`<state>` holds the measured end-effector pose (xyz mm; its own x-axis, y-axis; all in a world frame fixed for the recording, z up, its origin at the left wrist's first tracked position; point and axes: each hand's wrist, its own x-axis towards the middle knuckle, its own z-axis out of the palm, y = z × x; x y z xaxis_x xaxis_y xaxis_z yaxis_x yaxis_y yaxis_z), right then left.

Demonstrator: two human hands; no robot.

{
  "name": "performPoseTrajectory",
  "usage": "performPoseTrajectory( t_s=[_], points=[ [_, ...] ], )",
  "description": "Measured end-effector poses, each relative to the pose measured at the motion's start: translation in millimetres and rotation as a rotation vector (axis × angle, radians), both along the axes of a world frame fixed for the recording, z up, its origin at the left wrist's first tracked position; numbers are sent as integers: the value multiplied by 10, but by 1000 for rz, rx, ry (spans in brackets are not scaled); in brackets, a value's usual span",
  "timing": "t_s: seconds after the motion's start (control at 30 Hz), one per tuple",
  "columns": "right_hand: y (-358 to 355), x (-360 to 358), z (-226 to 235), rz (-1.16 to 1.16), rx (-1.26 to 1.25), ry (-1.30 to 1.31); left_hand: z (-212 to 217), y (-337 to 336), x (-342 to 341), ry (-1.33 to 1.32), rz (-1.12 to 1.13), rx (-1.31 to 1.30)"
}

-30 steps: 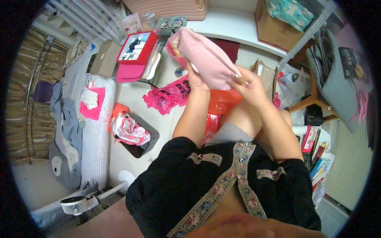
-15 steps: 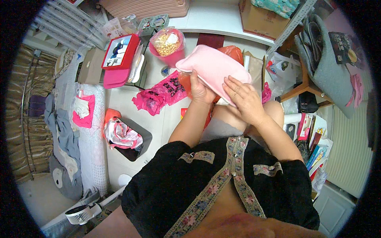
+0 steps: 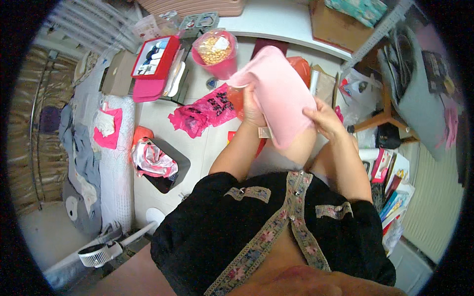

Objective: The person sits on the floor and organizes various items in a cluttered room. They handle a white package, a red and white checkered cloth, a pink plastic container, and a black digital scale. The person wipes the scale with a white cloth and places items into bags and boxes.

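**Head view: two hands holding up a pink cloth over a cluttered floor**

Head camera is looking down on a floor crowded with things. At the far left a grey garment (image 3: pixel 79 163) is lying beside a white ribbed mat (image 3: pixel 116 163), with a small pink cloth (image 3: pixel 106 128) resting on the mat's upper end. Below them a white fan (image 3: pixel 101 254) is lying near the lower edge. Just right of the mat a dark bin (image 3: pixel 165 170) is sitting with pink and white bags stuffed in it. Above it a red-framed box (image 3: pixel 153 56) is lying on a magenta folder, and further right a pink tub (image 3: pixel 217 52) is holding tan pieces under a clear cover. A crumpled magenta plastic bag (image 3: pixel 205 111) is lying on the floor between the bin and the hands.

At centre the left hand (image 3: pixel 254 106) is closing its fingers around the left edge of a folded pink towel (image 3: pixel 281 93), which is being held up in the air above the person's knees. The right hand (image 3: pixel 326 118) is gripping the towel's lower right edge, thumb on top. A small tag (image 3: pixel 265 132) is hanging near the left wrist. To the right a wooden stool (image 3: pixel 380 118) is standing, and colourful books (image 3: pixel 392 197) are leaning at the right edge.
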<state>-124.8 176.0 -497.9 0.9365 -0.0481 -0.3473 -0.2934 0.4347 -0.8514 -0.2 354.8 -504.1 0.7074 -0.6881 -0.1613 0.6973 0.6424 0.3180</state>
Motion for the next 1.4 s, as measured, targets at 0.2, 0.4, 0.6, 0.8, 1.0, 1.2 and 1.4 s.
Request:
performPoseTrajectory(
  t_s=[0.2,0.4,0.6,0.8,1.0,1.2,1.4],
  points=[
    [18,166,76,146,-258,11,-84,-275,94,-20,-201,40],
    [-125,175,-236,-221,-194,-53,30,-324,245,-42,-284,219],
    [-298,209,-443,-334,-257,-80,-121,-528,364,-363,-215,492],
    [-467,140,-312,-271,-160,-33,-210,-729,355,-394,-124,530],
    [-616,69,-335,-291,2,-2,-101,-903,261,-448,-150,546],
    [-638,-67,-313,-410,-94,-82,105,-975,144,-481,-212,451],
    [-624,-209,-229,-472,-140,-193,229,-951,24,-499,-278,411]
  ],
)
